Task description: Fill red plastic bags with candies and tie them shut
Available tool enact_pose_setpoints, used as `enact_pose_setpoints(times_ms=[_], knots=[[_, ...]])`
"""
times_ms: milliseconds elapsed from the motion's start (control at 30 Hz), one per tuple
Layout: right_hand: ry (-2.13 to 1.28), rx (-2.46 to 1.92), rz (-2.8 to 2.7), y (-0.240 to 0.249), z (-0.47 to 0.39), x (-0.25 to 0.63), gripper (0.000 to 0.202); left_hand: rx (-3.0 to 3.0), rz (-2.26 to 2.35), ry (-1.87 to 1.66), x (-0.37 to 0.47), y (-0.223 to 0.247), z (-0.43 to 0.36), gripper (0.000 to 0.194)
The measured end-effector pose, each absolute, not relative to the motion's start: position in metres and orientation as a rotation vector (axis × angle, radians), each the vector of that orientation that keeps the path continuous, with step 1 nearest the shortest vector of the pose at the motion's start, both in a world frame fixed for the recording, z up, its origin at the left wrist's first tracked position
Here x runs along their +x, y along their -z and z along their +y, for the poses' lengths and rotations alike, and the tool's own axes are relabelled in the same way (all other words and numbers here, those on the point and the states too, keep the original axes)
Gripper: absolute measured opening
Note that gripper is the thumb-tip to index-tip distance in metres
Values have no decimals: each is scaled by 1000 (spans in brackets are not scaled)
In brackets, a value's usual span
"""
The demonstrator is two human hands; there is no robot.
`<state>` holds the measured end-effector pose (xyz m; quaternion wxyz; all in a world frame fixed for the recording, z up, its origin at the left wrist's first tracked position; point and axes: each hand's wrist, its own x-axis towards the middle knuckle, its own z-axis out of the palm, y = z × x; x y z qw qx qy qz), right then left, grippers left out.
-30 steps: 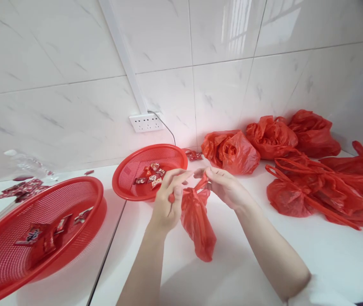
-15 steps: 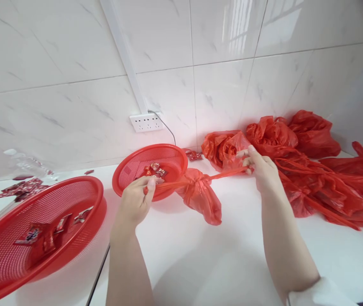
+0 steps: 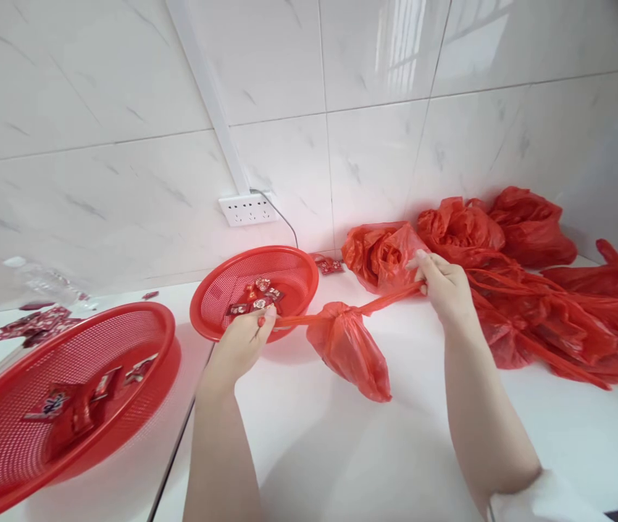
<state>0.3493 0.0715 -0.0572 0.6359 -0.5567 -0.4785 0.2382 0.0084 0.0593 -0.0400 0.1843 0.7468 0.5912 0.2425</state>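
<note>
Between my hands a small red plastic bag [image 3: 349, 351] hangs by its two stretched handles, knotted or twisted together at its neck. My left hand [image 3: 243, 341] is closed on one handle, in front of the small red basket. The other handle is pinched in my right hand [image 3: 442, 286], near the crumpled bags by the wall. What the bag holds is hidden by its red film. Several small wrapped packets [image 3: 262, 293] lie in the small red basket [image 3: 298, 264].
A larger red basket [image 3: 145, 319] with a few wrapped packets stands at the left. Behind it are a clear plastic bottle [image 3: 51, 279] and loose red packets [image 3: 48, 322]. Filled red bags [image 3: 574, 319] are heaped at the right. A socket strip [image 3: 247, 210] is on the tiled wall.
The bag has swung slightly down and to the right. My left hand has shifted a little right, and both handles are still held.
</note>
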Motion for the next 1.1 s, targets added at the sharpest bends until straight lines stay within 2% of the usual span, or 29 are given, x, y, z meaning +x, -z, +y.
enact_pose_setpoints(times_ms=[200, 367, 400, 467, 533, 567, 667, 700, 900, 1000, 1100], knots=[[-341, -1375, -1345, 53, 68, 341, 51, 2137, 1687, -589, 23, 47, 62, 44], [-105, -1457, -1740, 58, 68, 306, 26, 2190, 1683, -461, 27, 42, 63, 44], [-32, -1466, -1821, 61, 67, 295, 30, 2203, 1670, -479, 26, 41, 63, 42], [15, -1461, -2007, 70, 66, 274, 50, 2215, 1675, -531, 23, 38, 64, 42], [-142, -1495, -2215, 79, 64, 256, 68, 2202, 1720, -554, 18, 38, 67, 45], [-254, -1547, -2320, 82, 64, 250, 65, 2192, 1739, -545, 16, 39, 68, 46], [-508, -1739, -2476, 85, 68, 248, 23, 2176, 1784, -506, 11, 41, 75, 46], [-534, -1789, -2465, 83, 70, 255, 16, 2178, 1800, -490, 10, 41, 76, 46], [-371, -1974, -2020, 55, 71, 356, 28, 2206, 1969, -361, 10, 32, 78, 45], [-30, -1925, -1195, 53, 61, 420, 39, 2219, 1996, -342, 11, 26, 75, 42], [260, -1798, -626, 71, 49, 472, 38, 2226, 2011, -319, 13, 24, 75, 41]])
